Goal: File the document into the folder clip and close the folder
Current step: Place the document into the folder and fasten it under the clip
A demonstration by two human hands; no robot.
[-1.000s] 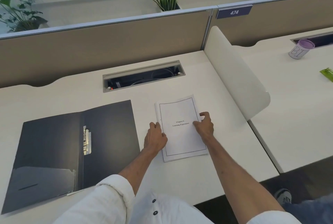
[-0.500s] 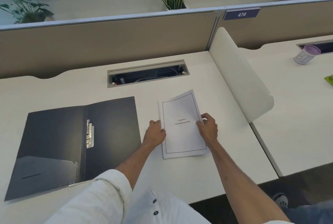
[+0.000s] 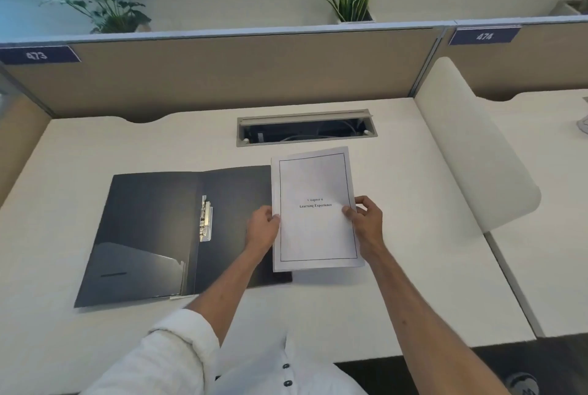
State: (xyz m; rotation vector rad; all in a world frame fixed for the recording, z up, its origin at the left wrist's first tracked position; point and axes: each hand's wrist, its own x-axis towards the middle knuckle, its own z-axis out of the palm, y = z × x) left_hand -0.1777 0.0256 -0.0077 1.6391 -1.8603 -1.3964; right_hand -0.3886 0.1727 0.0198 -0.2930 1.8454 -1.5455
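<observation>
A white document point(image 3: 315, 229), a thin stack of pages with a framed title page, is held just above the desk by both hands. My left hand point(image 3: 262, 229) grips its left edge and my right hand point(image 3: 366, 223) grips its right edge. A dark folder point(image 3: 152, 229) lies open and flat to the left. A metal clip point(image 3: 206, 218) sits along its spine. The document's left edge overlaps the folder's right flap.
The white desk point(image 3: 413, 283) has an open cable tray point(image 3: 305, 130) behind the document. A curved white side divider point(image 3: 471, 156) stands to the right. A tan partition point(image 3: 222, 73) closes the back, with plants behind it.
Both hands have lifted the document off the desk and carried it left, so its edge now overlaps the folder's right flap. The camera view has also shifted left.
</observation>
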